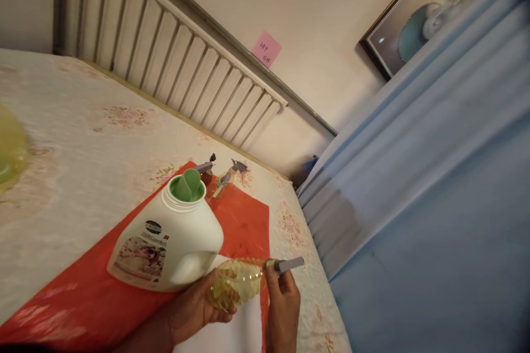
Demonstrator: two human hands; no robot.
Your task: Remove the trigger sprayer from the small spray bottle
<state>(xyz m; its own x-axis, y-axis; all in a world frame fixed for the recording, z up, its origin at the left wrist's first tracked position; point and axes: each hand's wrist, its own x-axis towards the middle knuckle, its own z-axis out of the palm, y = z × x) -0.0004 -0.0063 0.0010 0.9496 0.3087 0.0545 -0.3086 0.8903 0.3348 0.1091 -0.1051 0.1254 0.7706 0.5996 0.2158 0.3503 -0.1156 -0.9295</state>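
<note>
Through my head camera, I see my left hand point(199, 306) curled around the fat end of a bottle point(242, 281), fingers closed beneath its see-through yellow wall, which is moulded in bumpy, shiny ridges. My right hand point(284, 306) is pinched narrow at the bottle's neck, thumb against it, just where a smooth grey nozzle point(292, 264) sticks out past my fingers. The bottle lies tilted almost flat between my two hands, above a white sheet point(226, 336) and in front of the jug point(186, 237). That jug is matt white plastic, round-shouldered, with a threaded mouth, a moulded grip and a printed label; a curved green scoop point(190, 183) stands in its opening. Under it spreads a creased, glossy red sheet point(244, 220), laid over a pale cloth point(74, 94) with a puckered surface and faded flowers. Behind the jug stand a few spray bottles point(223, 181), partly hidden, with grey heads. Beyond the cloth's edge runs a slatted radiator point(136, 27), a square pink note point(267, 48) above it, and on my right a blue curtain point(434, 204) hangs in soft folds.
</note>
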